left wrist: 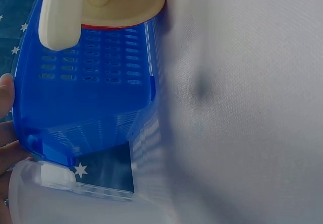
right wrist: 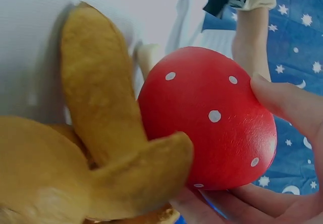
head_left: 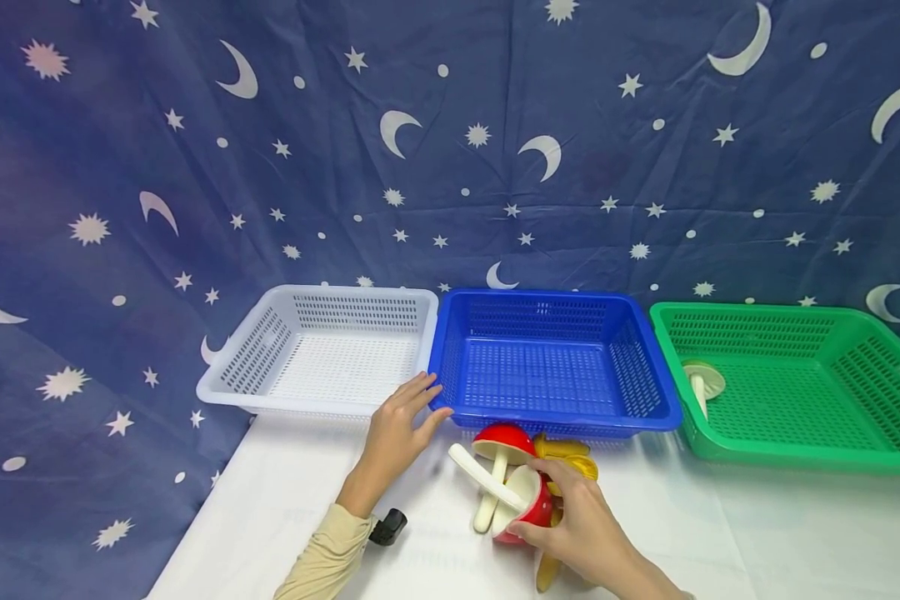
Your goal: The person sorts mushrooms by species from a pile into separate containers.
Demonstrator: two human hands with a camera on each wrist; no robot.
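My right hand (head_left: pixel 585 525) grips a toy mushroom by its red, white-spotted cap (right wrist: pixel 214 133), thumb on one side and fingers on the other. Its pale stem (head_left: pixel 487 477) points up and left in the head view. Partly behind it, a second red-capped mushroom (head_left: pixel 504 437) leans near the front of the blue basket (head_left: pixel 555 423). Yellow-brown mushrooms (right wrist: pixel 101 82) lie close beside the held cap, partly covered by my right hand in the head view. My left hand (head_left: pixel 396 435) is empty, its fingers extended at the adjoining corners of the white basket (head_left: pixel 307 407) and the blue one.
At the right stands a green basket (head_left: pixel 817 458) with a pale mushroom (head_left: pixel 705 379) leaning inside its left wall. All three baskets line up along the back of the white-covered table (head_left: pixel 780 533). Behind hangs a dark blue cloth (head_left: pixel 450 108) with moons and stars.
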